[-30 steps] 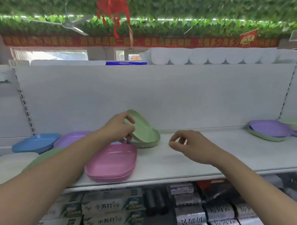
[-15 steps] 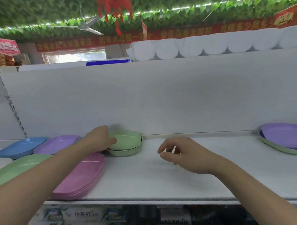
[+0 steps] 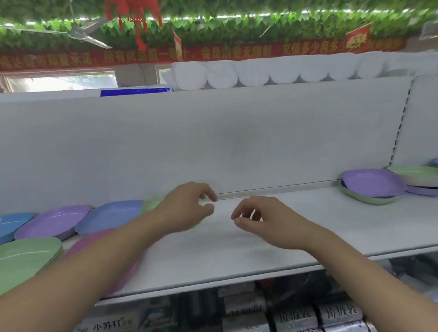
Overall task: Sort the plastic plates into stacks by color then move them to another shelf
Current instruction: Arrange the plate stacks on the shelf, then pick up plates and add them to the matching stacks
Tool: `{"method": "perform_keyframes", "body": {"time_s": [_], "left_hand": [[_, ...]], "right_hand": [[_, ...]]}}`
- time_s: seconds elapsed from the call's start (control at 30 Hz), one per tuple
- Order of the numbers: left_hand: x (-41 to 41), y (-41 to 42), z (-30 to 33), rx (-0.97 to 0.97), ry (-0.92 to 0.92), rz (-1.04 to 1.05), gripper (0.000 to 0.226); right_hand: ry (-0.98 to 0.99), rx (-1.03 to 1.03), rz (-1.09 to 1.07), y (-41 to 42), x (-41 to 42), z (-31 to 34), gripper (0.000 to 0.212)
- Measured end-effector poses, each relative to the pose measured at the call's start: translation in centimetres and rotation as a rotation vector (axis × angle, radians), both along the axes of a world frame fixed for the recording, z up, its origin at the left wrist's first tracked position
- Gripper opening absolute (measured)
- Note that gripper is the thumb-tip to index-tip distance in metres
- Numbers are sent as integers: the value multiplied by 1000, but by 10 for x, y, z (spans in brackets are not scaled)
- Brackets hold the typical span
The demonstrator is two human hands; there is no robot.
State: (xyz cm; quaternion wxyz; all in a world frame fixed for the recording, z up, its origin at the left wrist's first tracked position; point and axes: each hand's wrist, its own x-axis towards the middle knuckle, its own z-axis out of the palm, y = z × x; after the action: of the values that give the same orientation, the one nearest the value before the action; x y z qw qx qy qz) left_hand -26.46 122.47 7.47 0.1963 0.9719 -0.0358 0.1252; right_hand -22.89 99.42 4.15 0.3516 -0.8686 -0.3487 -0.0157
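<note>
Head view: left hand [image 3: 186, 209] has let go of green plate [image 3: 152, 204], fingers loosely curled, empty; right hand [image 3: 263, 221] likewise. Green placement done; next plate.

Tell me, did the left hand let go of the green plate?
Yes. The left hand has come off the green plate, which lies flat by the shelf's back wall; the hand is now further right.
</note>
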Motion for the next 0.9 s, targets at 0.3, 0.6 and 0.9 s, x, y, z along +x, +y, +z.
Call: {"method": "perform_keyframes", "body": {"time_s": [0.3,0.6,0.9], "left_hand": [[-3,-133,-21,-29,33,-490,16],[-69,-355,-7,-75,6,-879,21],[-102,-551,8,-80,-65,-969,32]], "right_hand": [[-9,-98,-448,-135,-90,-10,9],[-71,-201,-787,-329,-216,16,13],[-126,-225,-853,-516,-263,28,9]]}}
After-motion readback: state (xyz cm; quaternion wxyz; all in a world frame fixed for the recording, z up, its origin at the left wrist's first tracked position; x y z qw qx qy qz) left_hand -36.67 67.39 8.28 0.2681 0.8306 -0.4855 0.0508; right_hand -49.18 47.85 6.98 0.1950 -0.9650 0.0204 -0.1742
